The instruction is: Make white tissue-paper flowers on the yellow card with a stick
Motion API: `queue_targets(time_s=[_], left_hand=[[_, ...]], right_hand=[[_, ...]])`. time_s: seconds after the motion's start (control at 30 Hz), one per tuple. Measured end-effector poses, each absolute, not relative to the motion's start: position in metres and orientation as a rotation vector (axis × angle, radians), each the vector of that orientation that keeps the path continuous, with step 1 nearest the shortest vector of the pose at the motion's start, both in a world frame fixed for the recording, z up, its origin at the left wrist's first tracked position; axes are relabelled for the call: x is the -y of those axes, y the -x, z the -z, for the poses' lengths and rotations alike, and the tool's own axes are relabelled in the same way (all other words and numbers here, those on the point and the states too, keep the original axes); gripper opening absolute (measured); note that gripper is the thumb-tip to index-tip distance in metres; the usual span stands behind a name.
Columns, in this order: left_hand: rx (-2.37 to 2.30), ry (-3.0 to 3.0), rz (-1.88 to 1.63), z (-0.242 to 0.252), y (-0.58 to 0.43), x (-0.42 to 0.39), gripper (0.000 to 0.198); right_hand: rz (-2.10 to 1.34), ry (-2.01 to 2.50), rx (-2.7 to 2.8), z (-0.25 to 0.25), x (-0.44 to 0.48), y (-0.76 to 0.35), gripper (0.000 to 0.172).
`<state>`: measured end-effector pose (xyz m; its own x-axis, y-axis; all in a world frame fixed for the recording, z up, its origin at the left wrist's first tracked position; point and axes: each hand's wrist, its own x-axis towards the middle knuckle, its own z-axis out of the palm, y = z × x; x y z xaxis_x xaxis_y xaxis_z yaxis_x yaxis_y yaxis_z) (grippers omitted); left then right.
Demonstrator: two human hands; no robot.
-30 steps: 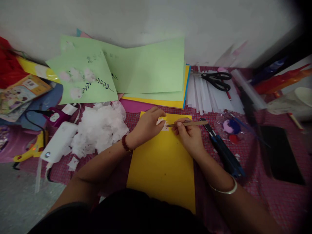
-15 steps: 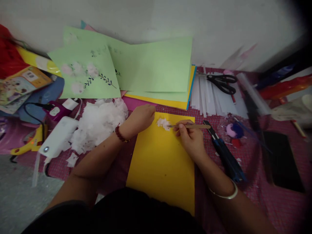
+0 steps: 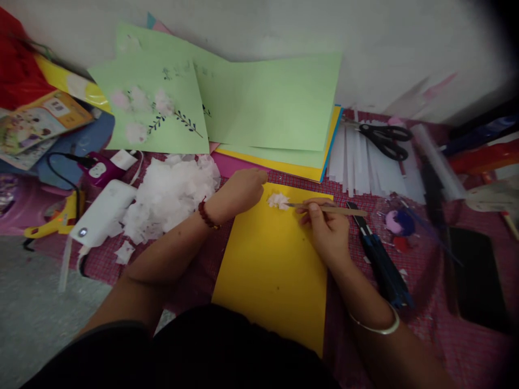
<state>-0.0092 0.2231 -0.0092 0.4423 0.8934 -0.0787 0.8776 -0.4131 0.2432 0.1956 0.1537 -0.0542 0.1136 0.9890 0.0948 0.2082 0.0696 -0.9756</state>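
A yellow sheet of paper (image 3: pixel 271 270) lies in front of me, with a small pale pink paper flower (image 3: pixel 278 201) near its top edge. Between the thumb and fingers of my right hand (image 3: pixel 328 229) is a slim paintbrush (image 3: pixel 344 210) with a light wooden handle, held nearly level. Its tip points left and meets the flower's right edge. My left hand (image 3: pixel 239 192) is closed, fingers curled, at the sheet's upper left corner; what may be inside it is hidden. A heap of white tissue paper pieces (image 3: pixel 170 189) lies left of that hand.
Green sheets (image 3: pixel 267 108) with pale flowers and dark leaf sprigs lean at the back. On the right are black-handled scissors (image 3: pixel 385 140), paper strips (image 3: pixel 354 167), a box cutter (image 3: pixel 381 259), paints (image 3: pixel 399 221) and a phone (image 3: pixel 478 275). A yellow glue gun (image 3: pixel 60 219) and white power bank (image 3: pixel 103 213) sit left.
The view has shifted slightly, so most things sit a little further right. The paintbrush tip stays at the flower, its handle now a little more level. My left hand keeps its closed pose.
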Motion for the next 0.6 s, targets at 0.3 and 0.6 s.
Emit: queue_targets(time_s=[0.3, 0.6], left_hand=[[-1.467, -2.108, -0.858, -0.048, 0.052, -0.235, 0.028], [-1.704, -2.096, -0.654, -0.02, 0.121, -0.165, 0.012]], right_hand=[[-1.125, 1.306, 0.916, 0.059, -0.153, -0.199, 0.018], [-1.112, 1.366, 1.018, 0.058, -0.15, -0.197, 0.019]])
